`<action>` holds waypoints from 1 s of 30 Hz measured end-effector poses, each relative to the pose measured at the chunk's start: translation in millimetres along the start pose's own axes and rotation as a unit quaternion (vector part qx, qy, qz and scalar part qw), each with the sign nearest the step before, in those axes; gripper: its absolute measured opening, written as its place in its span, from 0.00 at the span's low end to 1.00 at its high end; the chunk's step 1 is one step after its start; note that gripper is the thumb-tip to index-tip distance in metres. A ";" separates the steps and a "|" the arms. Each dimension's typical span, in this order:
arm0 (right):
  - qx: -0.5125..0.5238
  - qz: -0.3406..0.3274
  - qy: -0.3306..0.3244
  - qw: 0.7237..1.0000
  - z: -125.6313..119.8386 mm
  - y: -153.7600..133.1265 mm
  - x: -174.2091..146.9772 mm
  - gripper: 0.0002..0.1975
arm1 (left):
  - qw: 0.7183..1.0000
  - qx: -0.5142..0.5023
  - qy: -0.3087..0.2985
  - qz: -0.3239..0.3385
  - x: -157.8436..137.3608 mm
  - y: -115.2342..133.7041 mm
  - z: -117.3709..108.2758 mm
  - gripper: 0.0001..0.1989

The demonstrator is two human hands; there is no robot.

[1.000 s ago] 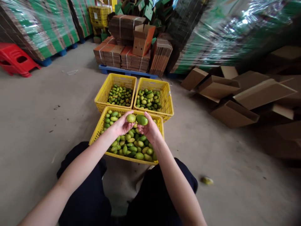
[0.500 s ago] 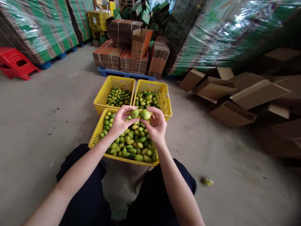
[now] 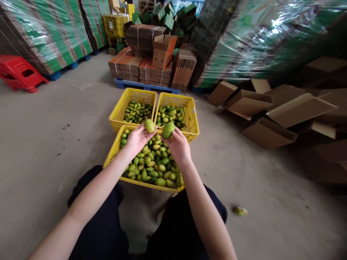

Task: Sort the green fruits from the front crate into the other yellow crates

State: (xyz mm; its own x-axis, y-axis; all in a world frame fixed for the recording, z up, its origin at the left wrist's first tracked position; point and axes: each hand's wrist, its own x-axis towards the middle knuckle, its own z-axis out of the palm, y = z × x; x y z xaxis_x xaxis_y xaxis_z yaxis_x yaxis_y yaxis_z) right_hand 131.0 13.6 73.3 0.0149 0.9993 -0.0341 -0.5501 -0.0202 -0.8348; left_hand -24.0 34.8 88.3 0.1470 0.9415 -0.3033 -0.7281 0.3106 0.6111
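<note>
My left hand [image 3: 139, 139] holds a yellow-green lemon [image 3: 149, 125] at its fingertips. Close beside it, my right hand [image 3: 179, 144] grips a greener lemon [image 3: 168, 130]; the two fruits are slightly apart. Both hands are raised over the near yellow crate [image 3: 110, 153], which is filled with green and yellowish lemons [image 3: 160, 181]. Just behind stand two more yellow crates, the left one [image 3: 115, 113] and the right one [image 3: 193, 113], each partly filled with similar fruit. My wrists and hands hide some of the fruit in the near crate.
A single fruit [image 3: 240, 210] lies on the floor to the right. Brown cardboard boxes [image 3: 251, 103] are heaped at the right. Bundled flat cartons [image 3: 154, 72] sit on a blue pallet [image 3: 146, 86] beyond the crates. A red stool [image 3: 23, 74] stands far left, near wrapped pallet stacks [image 3: 56, 32].
Both lemons have been turned in my fingers and moved a little apart. The left lemon has shifted left and up, its hand now more beneath it.
</note>
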 end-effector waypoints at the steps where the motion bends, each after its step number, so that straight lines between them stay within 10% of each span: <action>1: 0.008 0.023 0.002 1.000 1.7 0.7 0.3 0.15 | 1.000 -0.014 -0.003 -0.027 -0.1 1.6 1.1 0.09; 16: 0.040 0.054 0.098 0.993 5.8 6.9 -1.4 0.19 | 0.999 0.035 -0.015 -0.030 -1.5 6.7 -1.2 0.08; 25: 0.113 0.256 0.086 0.956 8.9 19.2 -1.2 0.18 | 0.995 0.068 -0.056 -0.037 -3.4 -6.5 0.8 0.10; 30: 0.127 0.210 0.110 0.963 11.2 23.0 -1.6 0.14 | 0.998 0.010 -0.003 -0.062 0.4 -12.8 4.2 0.11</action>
State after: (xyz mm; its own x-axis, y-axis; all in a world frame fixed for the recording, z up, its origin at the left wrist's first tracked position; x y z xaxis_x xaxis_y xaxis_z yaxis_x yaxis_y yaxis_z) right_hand 109.0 11.9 60.2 -0.0924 0.8734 -0.4782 -0.7325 -0.3849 -0.5614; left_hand -11.8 31.8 83.5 0.2393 0.8965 -0.3728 -0.6912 0.4270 0.5830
